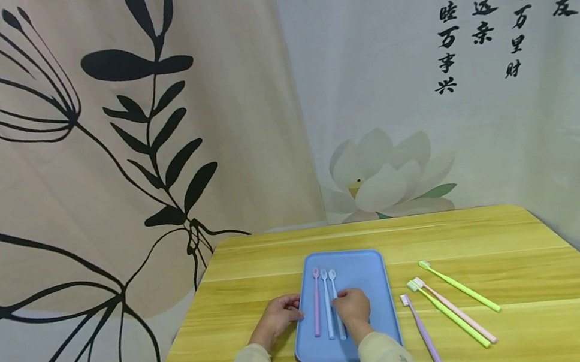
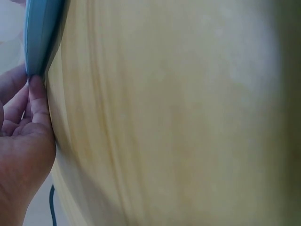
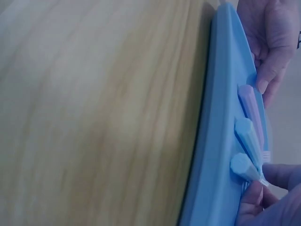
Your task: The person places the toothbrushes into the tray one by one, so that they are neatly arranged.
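A blue tray [image 1: 360, 269] lies on the wooden table. My left hand [image 1: 279, 316] holds its left edge, thumb and fingers on either side of the rim [image 2: 40, 42] in the left wrist view. Three toothbrushes lie side by side in the tray, heads toward the far end: a pinkish-purple toothbrush [image 1: 316, 307], a light blue toothbrush [image 1: 328, 309] in the middle, and another light blue toothbrush [image 1: 333, 283] on the right. Over the tray, my right hand [image 1: 353, 307] pinches the rightmost one by its handle; its handle end [image 3: 244, 165] shows in the right wrist view.
Right of the tray lie more toothbrushes: a purple one [image 1: 423, 334] close to the tray, a green one [image 1: 450, 315] beside a pink one [image 1: 461, 315], and another green one [image 1: 460, 285] farther back. A printed curtain [image 1: 250, 119] hangs behind the table [image 1: 247, 271].
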Demonstrator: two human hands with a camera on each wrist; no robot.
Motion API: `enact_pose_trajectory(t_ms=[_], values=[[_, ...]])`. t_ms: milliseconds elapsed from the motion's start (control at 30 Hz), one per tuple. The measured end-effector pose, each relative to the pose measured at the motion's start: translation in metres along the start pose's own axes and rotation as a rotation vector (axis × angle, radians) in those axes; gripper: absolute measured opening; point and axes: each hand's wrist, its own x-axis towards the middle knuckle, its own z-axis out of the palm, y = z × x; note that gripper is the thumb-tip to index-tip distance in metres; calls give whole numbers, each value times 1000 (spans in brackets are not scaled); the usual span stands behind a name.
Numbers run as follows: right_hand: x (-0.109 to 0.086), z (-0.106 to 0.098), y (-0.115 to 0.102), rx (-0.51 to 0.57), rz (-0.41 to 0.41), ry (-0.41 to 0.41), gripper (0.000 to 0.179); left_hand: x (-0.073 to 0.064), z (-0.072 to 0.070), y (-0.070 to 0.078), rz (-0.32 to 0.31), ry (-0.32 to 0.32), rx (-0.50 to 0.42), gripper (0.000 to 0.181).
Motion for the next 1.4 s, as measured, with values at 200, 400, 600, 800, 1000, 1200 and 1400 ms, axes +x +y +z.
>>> enact_pose_trajectory(t_ms=[200,400,600,800,1000,1200,1400], values=[[-1,-3,0,-2,-21,4,15,1,1,0,-1,-3,4,46],[-2,-5,0,-1,-41,11,17,1,3,1,-10,-4,0,45],[-1,-5,3,-4,-62,24,18,-1,5,4,-15,-5,11,45],[0,-5,3,8,-28,5,18,0,5,5,-22,1,3,45],[2,-6,2,26,-17,-21,20,-1,5,6,-9,4,-4,46],[3,-11,0,62,-39,-46,24,-3,3,6,-4,5,5,46],[9,-17,-4,118,-45,-83,29,-4,0,4,-4,5,15,47]])
